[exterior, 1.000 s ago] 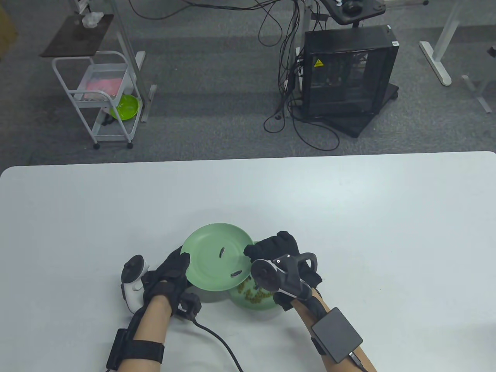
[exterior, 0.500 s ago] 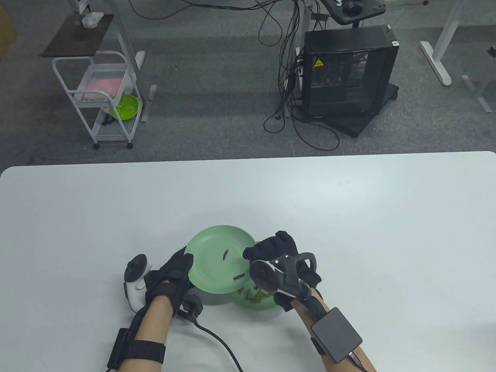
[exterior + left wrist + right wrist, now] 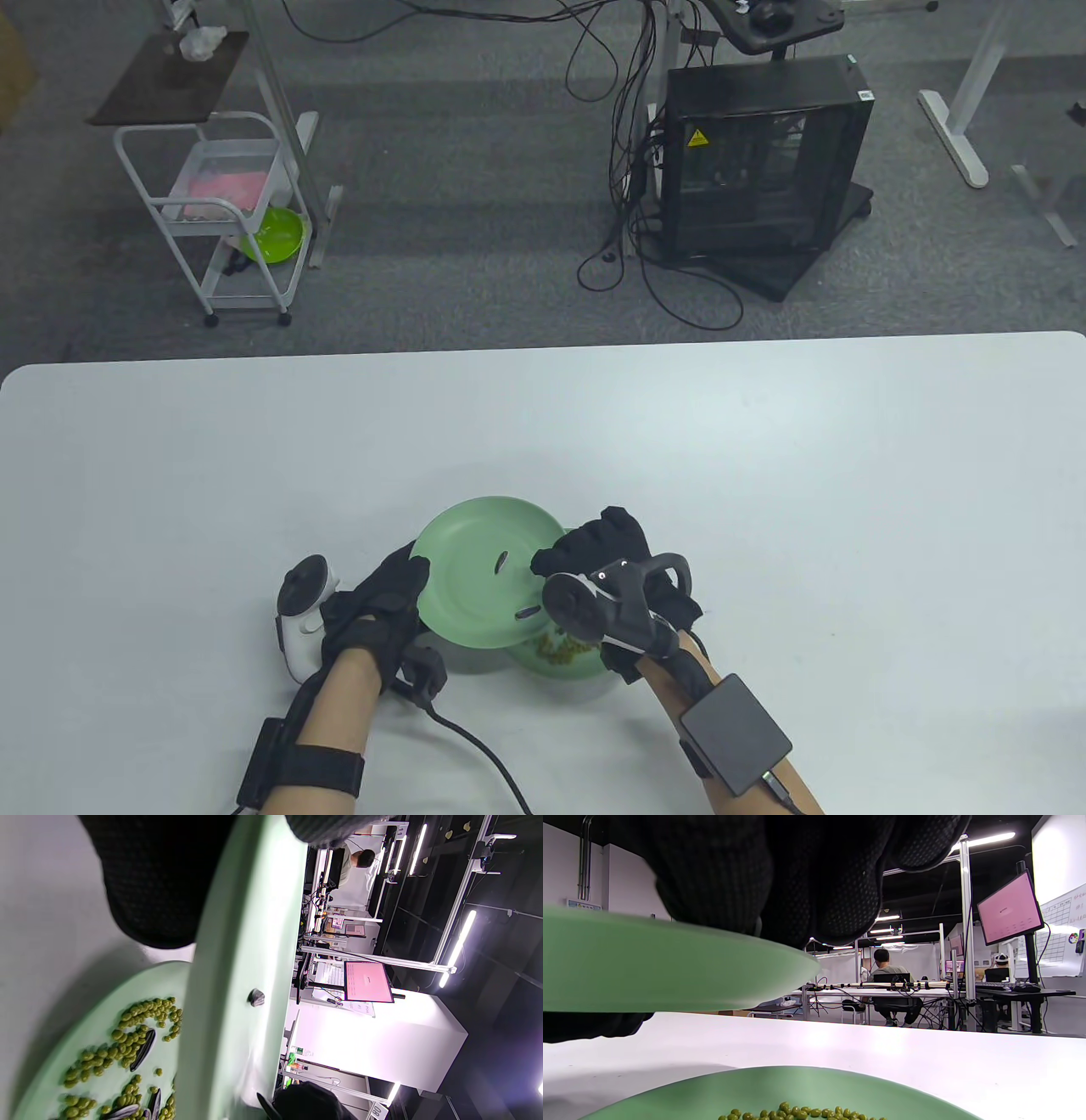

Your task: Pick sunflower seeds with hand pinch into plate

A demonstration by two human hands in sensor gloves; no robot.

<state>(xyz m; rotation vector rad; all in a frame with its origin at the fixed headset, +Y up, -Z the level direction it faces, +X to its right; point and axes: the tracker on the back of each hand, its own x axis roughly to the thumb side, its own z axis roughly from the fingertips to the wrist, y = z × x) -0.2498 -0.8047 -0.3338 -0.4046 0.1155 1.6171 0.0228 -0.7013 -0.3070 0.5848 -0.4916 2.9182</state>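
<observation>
A grey carpet floor (image 3: 475, 170) fills the upper half of the frame. At upper left stands a white metal trolley (image 3: 216, 212); at upper right, a black computer case (image 3: 764, 153) with loose black cables (image 3: 632, 127). The white bench (image 3: 764, 475) fills the lower half.

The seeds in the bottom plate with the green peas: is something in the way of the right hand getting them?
Yes. The upper plate, held up by the left hand, covers part of the lower plate, and sits between the right hand and some of the seeds.

Raised plate (image 3: 475, 586) overhangs seed dish (image 3: 570, 660); far tabletop (image 3: 764, 441) open.
</observation>
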